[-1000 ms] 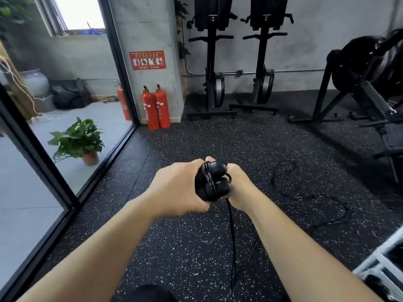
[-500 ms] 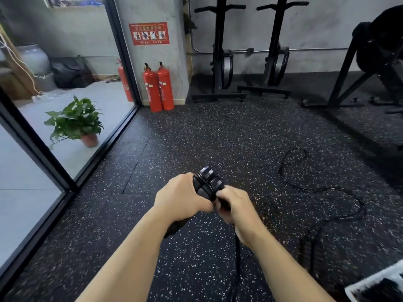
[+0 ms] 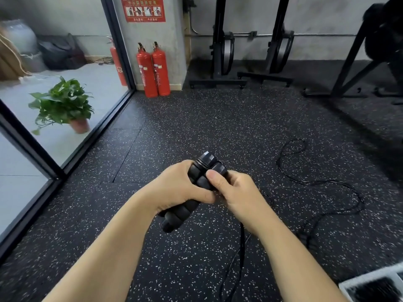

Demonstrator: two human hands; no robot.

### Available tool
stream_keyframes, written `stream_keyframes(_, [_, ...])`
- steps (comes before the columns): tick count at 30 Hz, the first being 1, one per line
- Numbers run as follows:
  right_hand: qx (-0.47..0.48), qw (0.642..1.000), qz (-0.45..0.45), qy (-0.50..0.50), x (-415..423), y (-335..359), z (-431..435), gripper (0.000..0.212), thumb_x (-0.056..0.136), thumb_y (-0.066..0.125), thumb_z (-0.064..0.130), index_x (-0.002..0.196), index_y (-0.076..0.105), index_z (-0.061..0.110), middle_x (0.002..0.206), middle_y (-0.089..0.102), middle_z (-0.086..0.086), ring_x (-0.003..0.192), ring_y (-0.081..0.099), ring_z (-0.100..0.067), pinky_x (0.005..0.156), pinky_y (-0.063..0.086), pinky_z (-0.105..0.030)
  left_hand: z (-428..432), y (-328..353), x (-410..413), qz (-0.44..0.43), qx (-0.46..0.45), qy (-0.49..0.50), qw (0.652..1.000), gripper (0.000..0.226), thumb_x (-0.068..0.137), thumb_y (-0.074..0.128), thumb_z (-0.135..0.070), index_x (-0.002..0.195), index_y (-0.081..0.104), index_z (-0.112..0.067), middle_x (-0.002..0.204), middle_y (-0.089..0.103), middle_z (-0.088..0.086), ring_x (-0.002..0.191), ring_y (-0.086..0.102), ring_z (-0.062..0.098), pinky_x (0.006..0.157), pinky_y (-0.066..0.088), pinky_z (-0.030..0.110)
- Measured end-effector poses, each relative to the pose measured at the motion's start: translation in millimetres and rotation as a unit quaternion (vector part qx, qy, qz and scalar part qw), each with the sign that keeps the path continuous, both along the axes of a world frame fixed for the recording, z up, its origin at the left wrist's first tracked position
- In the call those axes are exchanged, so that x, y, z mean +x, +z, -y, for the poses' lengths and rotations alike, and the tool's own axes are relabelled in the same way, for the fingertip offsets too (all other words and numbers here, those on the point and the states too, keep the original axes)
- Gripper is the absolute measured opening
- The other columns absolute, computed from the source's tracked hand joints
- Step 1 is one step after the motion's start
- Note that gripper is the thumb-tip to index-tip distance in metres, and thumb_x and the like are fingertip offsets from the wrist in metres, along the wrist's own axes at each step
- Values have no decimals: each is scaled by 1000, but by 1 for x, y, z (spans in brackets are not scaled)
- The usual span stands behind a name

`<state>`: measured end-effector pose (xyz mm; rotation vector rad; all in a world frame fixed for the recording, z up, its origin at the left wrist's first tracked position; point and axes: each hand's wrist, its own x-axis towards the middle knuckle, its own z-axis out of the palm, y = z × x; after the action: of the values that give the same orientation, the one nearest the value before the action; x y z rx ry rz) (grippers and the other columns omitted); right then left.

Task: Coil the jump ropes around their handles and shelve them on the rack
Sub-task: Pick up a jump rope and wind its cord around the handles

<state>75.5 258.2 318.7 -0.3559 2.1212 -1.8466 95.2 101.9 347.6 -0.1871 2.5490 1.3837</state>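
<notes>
Two black jump rope handles (image 3: 197,177) lie side by side, tilted, in front of me. My left hand (image 3: 174,188) wraps around their middle, and the lower ends stick out below it. My right hand (image 3: 235,192) pinches the upper part of the right handle with thumb on top. A few turns of black rope ring the handle tops. The black rope (image 3: 241,247) hangs down from under my right hand and trails across the floor in loose loops (image 3: 316,182) to the right.
Black speckled rubber floor all around. Two red fire extinguishers (image 3: 152,70) stand by a pillar ahead. A potted plant (image 3: 65,105) sits behind the glass wall on the left. Black exercise machines (image 3: 222,51) line the back wall. A white rack corner (image 3: 370,282) shows bottom right.
My view tilted further down toward the floor. The handles turned from end-on to slanted, their lower ends now showing under my left hand. My right thumb moved on top of the handle.
</notes>
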Motion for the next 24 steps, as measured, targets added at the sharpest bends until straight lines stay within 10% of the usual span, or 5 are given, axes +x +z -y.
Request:
stream_keyframes(7, [-36, 999, -13, 25, 1, 1, 4, 29, 96, 57, 35, 92, 72, 10, 77, 74, 2, 73, 71, -13, 70, 56, -31, 4, -3, 12, -34, -12, 81, 996, 51, 46, 84, -46, 87, 65, -22, 77, 73, -2, 68, 68, 18, 71, 57, 40])
stream_keyframes(11, [-37, 998, -19, 38, 8, 12, 7, 31, 96, 54, 34, 96, 71, 8, 69, 71, 6, 57, 61, 0, 57, 46, -15, 3, 1, 21, -48, 70, 102, 991, 38, 64, 88, -19, 94, 65, -9, 69, 66, 0, 59, 57, 15, 56, 49, 29])
stream_keyframes(15, [0, 998, -52, 25, 13, 13, 11, 33, 94, 55, 43, 94, 71, 15, 91, 75, -5, 80, 66, -14, 75, 52, -32, 6, 1, 25, -47, 109, 105, 987, 32, 66, 85, -6, 91, 65, -11, 68, 65, -1, 58, 56, 14, 53, 47, 23])
stream_keyframes(24, [318, 921, -225, -30, 31, 12, 19, 41, 101, 34, 42, 67, 41, 21, 63, 50, 4, 60, 48, -21, 56, 37, -35, 20, -9, 21, -42, 103, 163, 980, 32, 63, 88, -14, 85, 65, -17, 64, 66, 0, 54, 54, 18, 56, 48, 29])
